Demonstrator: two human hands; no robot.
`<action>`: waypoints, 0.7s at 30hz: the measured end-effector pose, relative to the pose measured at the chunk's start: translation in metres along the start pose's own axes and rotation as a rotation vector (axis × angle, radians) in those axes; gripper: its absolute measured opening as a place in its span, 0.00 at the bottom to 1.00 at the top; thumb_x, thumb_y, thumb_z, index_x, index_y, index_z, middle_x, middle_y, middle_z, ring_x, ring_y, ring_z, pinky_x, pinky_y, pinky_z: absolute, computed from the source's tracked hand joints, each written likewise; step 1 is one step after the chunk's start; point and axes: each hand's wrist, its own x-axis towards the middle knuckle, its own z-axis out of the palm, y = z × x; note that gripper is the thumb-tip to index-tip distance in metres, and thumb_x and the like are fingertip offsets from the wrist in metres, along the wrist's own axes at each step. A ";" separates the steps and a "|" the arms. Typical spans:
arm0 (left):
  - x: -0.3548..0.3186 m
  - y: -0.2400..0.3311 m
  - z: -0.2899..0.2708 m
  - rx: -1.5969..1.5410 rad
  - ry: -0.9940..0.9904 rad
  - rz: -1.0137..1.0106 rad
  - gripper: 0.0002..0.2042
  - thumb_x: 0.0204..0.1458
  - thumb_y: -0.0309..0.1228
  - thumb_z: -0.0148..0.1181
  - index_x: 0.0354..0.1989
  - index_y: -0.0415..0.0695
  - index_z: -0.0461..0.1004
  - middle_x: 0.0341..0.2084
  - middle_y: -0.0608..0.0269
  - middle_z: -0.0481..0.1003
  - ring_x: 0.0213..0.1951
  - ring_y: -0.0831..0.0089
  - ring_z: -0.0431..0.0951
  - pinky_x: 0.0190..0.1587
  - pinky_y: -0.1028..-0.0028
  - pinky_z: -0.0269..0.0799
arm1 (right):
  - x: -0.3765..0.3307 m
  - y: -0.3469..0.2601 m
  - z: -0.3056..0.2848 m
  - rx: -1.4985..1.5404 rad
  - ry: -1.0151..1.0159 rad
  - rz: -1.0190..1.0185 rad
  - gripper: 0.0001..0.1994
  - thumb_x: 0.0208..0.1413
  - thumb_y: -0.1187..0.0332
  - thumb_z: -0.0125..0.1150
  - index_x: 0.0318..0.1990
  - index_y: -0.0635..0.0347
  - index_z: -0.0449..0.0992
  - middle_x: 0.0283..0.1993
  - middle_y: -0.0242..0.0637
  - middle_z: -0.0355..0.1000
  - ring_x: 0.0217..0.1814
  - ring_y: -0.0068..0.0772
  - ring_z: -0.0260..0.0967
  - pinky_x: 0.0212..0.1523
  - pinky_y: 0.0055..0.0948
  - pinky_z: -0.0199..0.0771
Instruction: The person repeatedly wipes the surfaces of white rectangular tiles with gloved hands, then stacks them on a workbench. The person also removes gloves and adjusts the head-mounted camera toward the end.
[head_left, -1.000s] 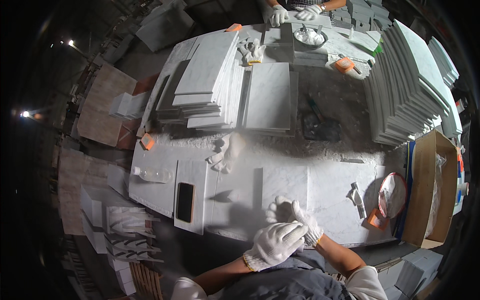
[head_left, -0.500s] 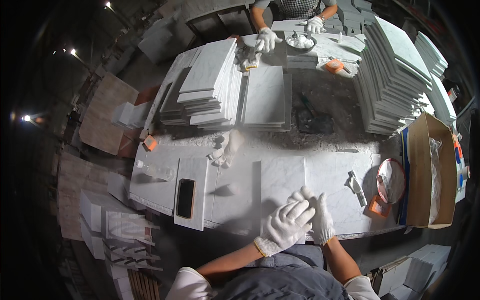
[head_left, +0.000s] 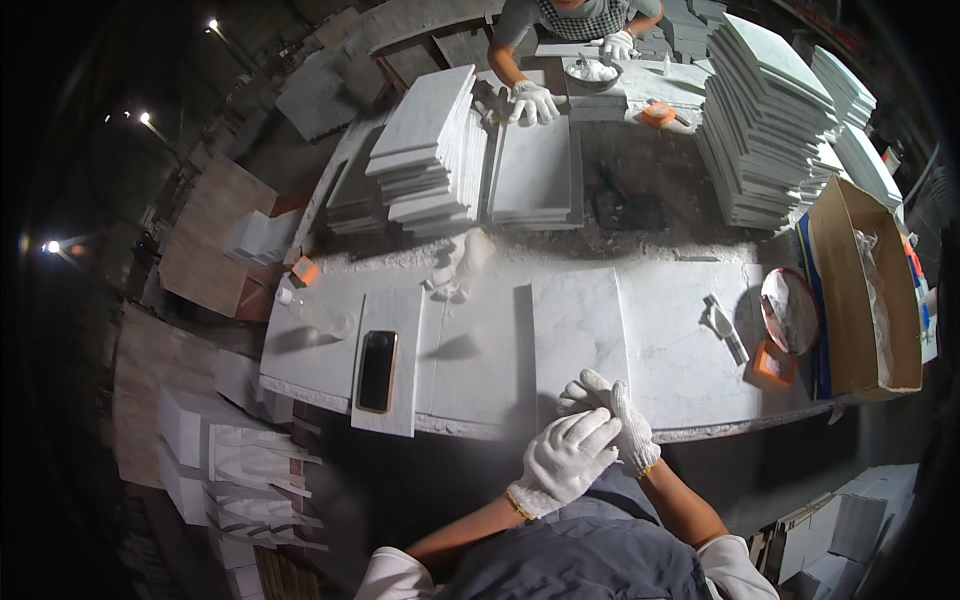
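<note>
Both of my hands wear white knit gloves and meet over the near edge of the worktable. My left hand [head_left: 567, 462] lies against the palm side of my right hand, its fingers stretched. My right hand [head_left: 632, 432] has its fingers extended forward, partly covered by the left. No object shows between them, though the space between the palms is hidden. Just beyond lies a white marble slab [head_left: 578, 325] flat on the table. Further left, a phone [head_left: 378, 371] rests on a narrow marble tile [head_left: 406, 318]. A loose pair of gloves [head_left: 462, 264] lies behind.
Stacked marble tiles [head_left: 425, 130] rise at the far left, and a taller stack [head_left: 758, 130] at the far right. A cardboard box [head_left: 850, 290], a red-rimmed round container [head_left: 790, 311] and an orange block [head_left: 773, 364] stand right. Across the table, a co-worker's gloved hand [head_left: 537, 101] touches a slab.
My hands stay together; the right hand's fingers now show more, and the left has slid lower. The view has shifted slightly. Opposite, the co-worker leans in, one hand now at the tile's far edge.
</note>
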 end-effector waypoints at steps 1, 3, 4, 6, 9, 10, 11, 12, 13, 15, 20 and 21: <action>-0.009 0.000 0.001 0.005 -0.031 -0.021 0.22 0.49 0.36 0.68 0.54 0.49 0.77 0.52 0.64 0.75 0.51 0.65 0.76 0.55 0.64 0.73 | -0.007 0.002 0.001 -0.073 0.080 0.004 0.22 0.64 0.52 0.60 0.55 0.56 0.64 0.51 0.38 0.62 0.58 0.37 0.62 0.61 0.35 0.66; -0.022 0.001 0.005 0.001 0.010 -0.003 0.20 0.51 0.36 0.67 0.54 0.49 0.77 0.51 0.64 0.75 0.50 0.65 0.77 0.55 0.64 0.73 | -0.018 0.004 0.004 -0.135 0.057 -0.003 0.23 0.64 0.51 0.59 0.57 0.57 0.64 0.52 0.39 0.63 0.59 0.39 0.63 0.61 0.37 0.68; -0.027 0.001 0.006 0.004 0.006 -0.002 0.20 0.51 0.37 0.67 0.54 0.49 0.77 0.51 0.64 0.75 0.50 0.65 0.77 0.55 0.64 0.73 | -0.022 0.004 0.005 -0.126 0.075 0.008 0.24 0.65 0.50 0.58 0.57 0.57 0.64 0.53 0.40 0.64 0.57 0.39 0.64 0.59 0.38 0.69; -0.032 0.001 0.007 0.004 0.008 0.020 0.18 0.53 0.37 0.66 0.53 0.49 0.78 0.51 0.65 0.75 0.50 0.66 0.77 0.54 0.65 0.74 | -0.029 0.003 0.007 -0.242 0.176 0.009 0.23 0.66 0.50 0.56 0.58 0.58 0.63 0.54 0.41 0.64 0.58 0.40 0.65 0.59 0.38 0.69; -0.034 0.001 0.009 -0.034 0.009 0.041 0.18 0.53 0.38 0.66 0.53 0.50 0.78 0.52 0.66 0.75 0.50 0.66 0.77 0.54 0.65 0.74 | -0.034 0.001 0.007 -0.335 0.194 -0.008 0.23 0.69 0.51 0.52 0.60 0.61 0.63 0.56 0.43 0.65 0.58 0.39 0.66 0.59 0.38 0.70; -0.033 0.001 0.011 -0.032 0.010 0.040 0.18 0.54 0.38 0.65 0.52 0.50 0.78 0.51 0.66 0.75 0.50 0.67 0.77 0.54 0.66 0.74 | -0.034 0.001 0.006 -0.372 0.216 0.001 0.24 0.69 0.52 0.51 0.60 0.62 0.63 0.56 0.43 0.65 0.59 0.39 0.66 0.59 0.37 0.70; -0.033 0.001 0.011 -0.029 0.022 0.047 0.18 0.53 0.38 0.66 0.52 0.51 0.78 0.51 0.67 0.76 0.50 0.67 0.77 0.53 0.66 0.74 | -0.034 0.001 0.005 -0.372 0.164 -0.013 0.24 0.69 0.52 0.51 0.60 0.62 0.63 0.56 0.43 0.65 0.59 0.39 0.66 0.59 0.37 0.70; -0.033 0.002 0.013 -0.023 0.036 0.052 0.18 0.53 0.38 0.66 0.52 0.51 0.79 0.50 0.67 0.76 0.50 0.67 0.77 0.53 0.66 0.74 | -0.034 0.000 0.003 -0.409 0.239 -0.003 0.23 0.69 0.52 0.51 0.60 0.62 0.64 0.56 0.42 0.66 0.59 0.38 0.66 0.59 0.37 0.71; -0.033 0.002 0.014 -0.017 0.048 0.045 0.17 0.53 0.38 0.66 0.52 0.51 0.79 0.50 0.68 0.76 0.50 0.68 0.77 0.53 0.66 0.74 | -0.033 0.001 0.002 -0.410 0.235 -0.015 0.23 0.69 0.52 0.51 0.59 0.62 0.64 0.55 0.42 0.66 0.58 0.37 0.67 0.58 0.36 0.71; -0.036 0.005 0.016 -0.007 0.007 0.002 0.18 0.52 0.38 0.66 0.52 0.53 0.79 0.49 0.69 0.76 0.48 0.68 0.78 0.52 0.66 0.75 | -0.031 0.001 0.000 -0.405 0.230 -0.020 0.22 0.69 0.53 0.52 0.58 0.62 0.65 0.54 0.41 0.66 0.57 0.36 0.67 0.57 0.36 0.71; -0.037 0.007 0.023 0.001 0.054 -0.036 0.17 0.47 0.34 0.67 0.47 0.52 0.79 0.44 0.69 0.78 0.41 0.67 0.80 0.44 0.69 0.78 | -0.028 0.002 -0.004 -0.243 0.038 -0.002 0.19 0.68 0.56 0.54 0.54 0.61 0.65 0.50 0.37 0.64 0.55 0.33 0.63 0.58 0.36 0.69; -0.037 0.006 0.024 0.009 0.081 0.006 0.15 0.47 0.34 0.68 0.46 0.52 0.80 0.43 0.68 0.78 0.41 0.67 0.80 0.44 0.70 0.79 | -0.029 0.002 -0.005 -0.240 0.068 -0.016 0.19 0.68 0.56 0.54 0.54 0.61 0.65 0.50 0.37 0.63 0.55 0.33 0.63 0.58 0.36 0.69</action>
